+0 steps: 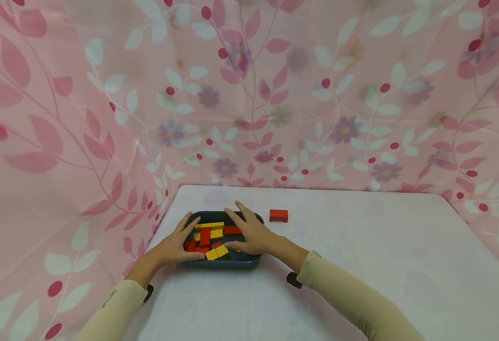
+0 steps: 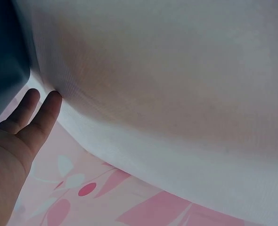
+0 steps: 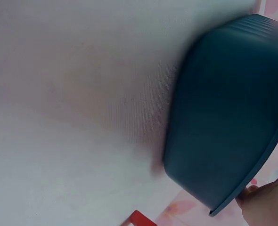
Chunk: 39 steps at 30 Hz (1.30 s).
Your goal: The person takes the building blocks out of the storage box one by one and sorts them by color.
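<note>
Down in the lower left of the head view, a dark blue tray [image 1: 249,260] sits on the white tabletop [image 1: 360,265], close to the tabletop's left edge. It holds a loose heap of red blocks [image 1: 205,235] and yellow blocks [image 1: 210,225], lying flat and at odd angles, some overlapping; a yellow pair [image 1: 217,252] lies at the tray's near side. How many blocks there are in all cannot be told, since the hands cover part of the heap.

Both hands are on the tray. The left hand [image 1: 176,244] lies along its left end, fingers [image 1: 186,221] stretched out fairly straight over the rim and thumb pointing inward along the near side, touching or almost touching the blocks there. The right hand [image 1: 253,234] rests over the tray's right half, fingers spread and relaxed across the rim and the blocks, thumb pointing left toward the yellow pair. Neither hand plainly grasps a block; the fingers look released rather than clenched.

1 more red block [image 1: 278,215] lies alone on the tabletop just to the right of the tray's far corner, apart from it.

From the left wrist view, 2 straight fingers [image 2: 44,115] reach up beside the tray's dark wall [image 2: 4,61] at the upper left of the frame, with the tabletop's edge just above them. In the right wrist view the tray's ribbed blue side [image 3: 228,117] fills the right of the frame, with part of the hand at the lower right corner under its rim.

Pink cloth [image 1: 83,118] printed with leaves and flowers hangs behind and to the left of the tabletop. Both arms wear pale beige sleeves [image 1: 351,298].
</note>
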{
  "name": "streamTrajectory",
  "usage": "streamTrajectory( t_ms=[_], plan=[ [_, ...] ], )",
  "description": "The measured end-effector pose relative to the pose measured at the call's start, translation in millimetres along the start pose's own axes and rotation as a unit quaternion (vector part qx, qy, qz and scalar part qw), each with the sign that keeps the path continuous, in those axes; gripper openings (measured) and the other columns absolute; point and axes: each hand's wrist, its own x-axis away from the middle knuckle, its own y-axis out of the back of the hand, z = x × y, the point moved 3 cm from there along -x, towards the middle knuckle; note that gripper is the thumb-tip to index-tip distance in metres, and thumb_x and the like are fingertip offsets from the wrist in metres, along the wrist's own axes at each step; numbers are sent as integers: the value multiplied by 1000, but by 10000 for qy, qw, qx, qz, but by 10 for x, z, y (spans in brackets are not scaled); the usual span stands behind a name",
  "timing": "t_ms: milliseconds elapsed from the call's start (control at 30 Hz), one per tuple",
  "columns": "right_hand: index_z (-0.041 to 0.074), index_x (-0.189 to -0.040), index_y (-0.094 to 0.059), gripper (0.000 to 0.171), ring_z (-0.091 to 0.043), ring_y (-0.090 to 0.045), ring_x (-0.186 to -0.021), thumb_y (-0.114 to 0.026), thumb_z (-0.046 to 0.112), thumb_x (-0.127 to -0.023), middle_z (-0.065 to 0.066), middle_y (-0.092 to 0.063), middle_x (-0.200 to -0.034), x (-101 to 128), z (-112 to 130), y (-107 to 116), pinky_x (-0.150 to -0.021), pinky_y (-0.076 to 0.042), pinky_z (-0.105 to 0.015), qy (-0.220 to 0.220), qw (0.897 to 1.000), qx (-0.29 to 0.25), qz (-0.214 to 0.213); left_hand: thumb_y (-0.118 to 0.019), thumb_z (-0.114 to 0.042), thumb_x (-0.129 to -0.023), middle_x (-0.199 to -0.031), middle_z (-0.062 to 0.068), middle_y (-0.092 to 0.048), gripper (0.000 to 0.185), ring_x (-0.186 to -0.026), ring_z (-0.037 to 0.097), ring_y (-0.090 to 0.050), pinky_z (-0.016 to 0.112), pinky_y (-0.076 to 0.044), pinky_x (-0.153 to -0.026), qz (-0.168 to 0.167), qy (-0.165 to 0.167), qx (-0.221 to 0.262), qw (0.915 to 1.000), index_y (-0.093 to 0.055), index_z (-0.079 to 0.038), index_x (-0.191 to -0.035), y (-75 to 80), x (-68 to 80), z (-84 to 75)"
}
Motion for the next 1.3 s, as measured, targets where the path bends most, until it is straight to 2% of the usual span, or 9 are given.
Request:
streamTrajectory(
  t_ms=[300,467,700,900,1100,1300],
  plan=[
    [25,-158,-20,89,-30,-30,-144,-66,55,-88,-11,-23,-160,-48,11,-95,-115,-37,-53,-20,9994,-340,-59,-73,-67,-74,-167,11,2,110,-138,48,-37,69,-41,-102,10,29,25,10000,-17,-28,-159,0,1,7],
    [20,-154,-32,88,-29,-38,-137,-72,55,-84,-10,-35,-152,-75,4,-129,-112,-42,-50,-246,9974,-670,-47,-72,-68,-74,-167,10,3,108,-139,48,-37,69,-40,-103,50,59,12,10000,-16,-31,-159,-13,-8,6],
    [17,-150,-40,85,-30,-40,-135,-79,47,-81,-12,-38,-151,-151,-31,-156,-111,-42,-51,-489,9924,-1117,137,-72,-67,-74,-167,9,3,108,-140,49,-35,71,-39,-103,63,107,60,9999,-17,-29,-159,-2,3,1],
    [18,-146,-46,80,-33,-43,-133,-78,50,-80,-12,-42,-150,-239,-14,-217,-111,-39,-56,-816,9922,-908,240,-71,-68,-74,-167,9,4,108,-140,49,-35,71,-39,-103,11,98,18,10000,-17,-30,-159,14,20,20],
    [19,-143,-49,81,-35,-47,-130,-77,58,-78,-11,-47,-148,-328,-21,-319,-109,-38,-59,-1268,9898,-655,39,-72,-68,-75,-167,10,3,108,-139,49,-36,71,-39,-102,-53,13,-6,10000,-19,-26,-159,3,16,17],
    [18,-140,-53,78,-33,-50,-122,-79,55,-77,-11,-52,-141,-367,-54,-397,-107,-38,-58,-1534,9819,-1098,-152,-72,-69,-74,-167,9,4,108,-140,49,-35,71,-39,-102,-5,56,28,10000,-20,-25,-159,-2,10,1]
  ],
)
